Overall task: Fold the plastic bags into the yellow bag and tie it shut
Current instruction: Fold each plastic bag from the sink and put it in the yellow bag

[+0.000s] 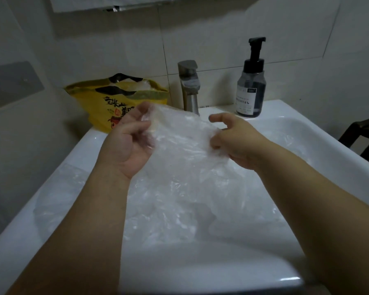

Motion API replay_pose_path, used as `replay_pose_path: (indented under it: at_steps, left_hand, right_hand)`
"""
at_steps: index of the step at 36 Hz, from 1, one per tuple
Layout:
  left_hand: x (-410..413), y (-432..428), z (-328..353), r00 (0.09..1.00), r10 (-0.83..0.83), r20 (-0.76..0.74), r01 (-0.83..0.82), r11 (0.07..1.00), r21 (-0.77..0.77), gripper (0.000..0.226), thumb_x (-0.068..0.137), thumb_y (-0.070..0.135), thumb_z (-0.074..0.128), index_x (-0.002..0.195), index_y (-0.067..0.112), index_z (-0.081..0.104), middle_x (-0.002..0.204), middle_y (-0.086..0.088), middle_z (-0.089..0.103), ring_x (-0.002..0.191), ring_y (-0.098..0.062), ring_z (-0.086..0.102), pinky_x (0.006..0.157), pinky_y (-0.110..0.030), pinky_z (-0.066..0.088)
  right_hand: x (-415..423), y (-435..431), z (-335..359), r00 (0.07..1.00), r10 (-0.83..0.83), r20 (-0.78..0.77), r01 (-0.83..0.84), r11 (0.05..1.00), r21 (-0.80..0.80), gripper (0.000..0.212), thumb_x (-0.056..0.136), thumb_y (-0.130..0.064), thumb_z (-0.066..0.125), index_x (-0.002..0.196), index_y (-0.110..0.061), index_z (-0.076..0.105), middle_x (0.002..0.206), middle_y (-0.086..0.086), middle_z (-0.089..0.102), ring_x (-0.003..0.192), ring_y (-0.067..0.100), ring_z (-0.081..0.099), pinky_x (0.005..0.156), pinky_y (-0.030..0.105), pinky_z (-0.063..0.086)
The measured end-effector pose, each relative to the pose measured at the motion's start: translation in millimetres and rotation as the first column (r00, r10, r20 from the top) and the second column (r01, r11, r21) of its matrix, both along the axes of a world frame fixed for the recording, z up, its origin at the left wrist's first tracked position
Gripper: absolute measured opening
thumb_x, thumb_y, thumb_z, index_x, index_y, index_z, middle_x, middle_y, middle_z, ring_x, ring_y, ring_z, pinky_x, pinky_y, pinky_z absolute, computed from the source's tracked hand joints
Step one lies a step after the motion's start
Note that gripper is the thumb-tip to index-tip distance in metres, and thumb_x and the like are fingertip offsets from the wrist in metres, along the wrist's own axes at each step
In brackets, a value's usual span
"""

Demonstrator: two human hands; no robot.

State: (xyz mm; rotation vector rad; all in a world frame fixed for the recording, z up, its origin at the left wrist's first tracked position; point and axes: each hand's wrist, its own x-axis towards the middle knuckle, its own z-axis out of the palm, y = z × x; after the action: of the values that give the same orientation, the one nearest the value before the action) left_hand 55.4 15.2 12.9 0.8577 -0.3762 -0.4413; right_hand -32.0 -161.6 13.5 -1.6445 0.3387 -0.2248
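The sink (200, 271) lies nearest, its basin heaped with loose clear plastic bags (168, 213). Above them the left hand (128, 139) and right hand (232, 141) each pinch an edge of one clear bag (179, 135), fingers curled on the film, spreading it between them. It looks feather-light, limp and slippery; corners or seams probably give the surest hold. The yellow bag (107, 103) stands open at the sink's back left, beside the tap (190, 90).
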Motion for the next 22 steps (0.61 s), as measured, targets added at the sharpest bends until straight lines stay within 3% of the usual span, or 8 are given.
replay_pose_path:
  at_steps: [2, 4, 9, 12, 14, 16, 19, 22]
  left_hand:
    - [-1, 1, -1, 1.0, 0.022, -0.014, -0.022, 1.0, 0.006, 0.041, 0.09, -0.009, 0.035, 0.095, 0.02, 0.063, 0.086, 0.006, 0.072, 0.069, -0.01, 0.066, 0.05, -0.017, 0.048]
    - [-2, 0, -1, 0.999, 0.032, -0.006, -0.031, 0.998, 0.052, 0.046, 0.088, -0.011, 0.031, 0.097, 0.02, 0.063, 0.082, 0.006, 0.072, 0.062, -0.01, 0.061, 0.05, -0.017, 0.043]
    - [2, -4, 0, 0.999, 0.043, 0.013, -0.044, 0.987, 0.157, 0.051, 0.085, -0.013, 0.03, 0.096, 0.022, 0.067, 0.092, 0.002, 0.07, 0.081, -0.018, 0.054, 0.062, -0.022, 0.035]
    - [1, -3, 1, 0.999, 0.011, 0.046, -0.022, 0.968, 0.249, 0.051, 0.083, -0.014, 0.032, 0.101, 0.02, 0.066, 0.099, 0.001, 0.067, 0.077, -0.015, 0.061, 0.059, -0.021, 0.043]
    - [2, 0, -3, 0.999, -0.018, 0.05, 0.004, 0.961, 0.276, 0.043, 0.083, -0.009, 0.041, 0.104, 0.02, 0.064, 0.098, 0.003, 0.066, 0.056, -0.007, 0.058, 0.046, -0.017, 0.041]
    - [6, 1, -11, 0.999, -0.015, 0.037, 0.004, 0.958, 0.288, 0.031, 0.083, 0.005, 0.062, 0.108, 0.023, 0.065, 0.096, 0.006, 0.067, 0.057, -0.005, 0.052, 0.046, -0.016, 0.039]
    - [10, -2, -20, 0.996, 0.051, 0.071, -0.077, 0.9, 0.429, 0.036, 0.082, 0.026, 0.072, 0.117, 0.03, 0.064, 0.083, 0.013, 0.066, 0.058, -0.003, 0.046, 0.04, -0.012, 0.034]
    - [11, -3, -22, 0.995, 0.04, 0.094, -0.077, 0.894, 0.441, 0.037, 0.083, 0.022, 0.072, 0.118, 0.032, 0.065, 0.088, 0.008, 0.07, 0.072, -0.01, 0.055, 0.053, -0.02, 0.035]
  right_hand:
    - [-1, 3, 1, 1.0, 0.0, 0.014, 0.001, 1.0, -0.016, 0.06, 0.082, 0.013, 0.055, 0.129, -0.024, 0.051, 0.107, 0.01, 0.055, 0.09, 0.027, 0.063, 0.087, 0.039, 0.056]
    - [-4, 5, 4, 0.994, 0.072, 0.087, -0.084, 0.985, 0.149, 0.059, 0.083, 0.013, 0.053, 0.128, -0.025, 0.05, 0.114, 0.013, 0.056, 0.091, 0.027, 0.063, 0.085, 0.038, 0.055]
    - [-13, 0, 17, 0.929, 0.255, 0.269, -0.368, 0.731, 0.575, 0.035, 0.077, -0.022, 0.059, 0.111, -0.017, 0.062, 0.108, 0.008, 0.062, 0.093, 0.027, 0.062, 0.083, 0.039, 0.049]
    - [-11, 0, 15, 0.97, 0.153, 0.191, -0.233, 0.82, 0.524, 0.027, 0.091, -0.031, 0.052, 0.106, -0.013, 0.065, 0.109, 0.011, 0.064, 0.091, 0.025, 0.063, 0.082, 0.035, 0.052]
    - [-5, 4, 12, 0.984, 0.042, 0.175, -0.114, 0.897, 0.427, 0.013, 0.094, -0.015, 0.056, 0.103, -0.009, 0.063, 0.094, 0.01, 0.065, 0.067, 0.017, 0.062, 0.059, 0.025, 0.053]
    - [-1, 5, 8, 0.981, -0.049, 0.186, -0.017, 0.942, 0.334, 0.016, 0.092, -0.001, 0.057, 0.104, -0.01, 0.062, 0.094, 0.008, 0.062, 0.066, 0.016, 0.059, 0.051, 0.02, 0.052]
    - [3, 2, 6, 0.97, -0.116, 0.215, 0.052, 0.958, 0.281, 0.023, 0.091, 0.002, 0.056, 0.105, -0.014, 0.063, 0.1, 0.003, 0.062, 0.084, 0.018, 0.061, 0.07, 0.026, 0.055]
    - [5, 0, 12, 0.957, -0.131, 0.258, 0.0, 0.893, 0.45, 0.018, 0.092, -0.004, 0.051, 0.103, -0.011, 0.064, 0.106, 0.008, 0.069, 0.102, 0.027, 0.064, 0.091, 0.039, 0.053]
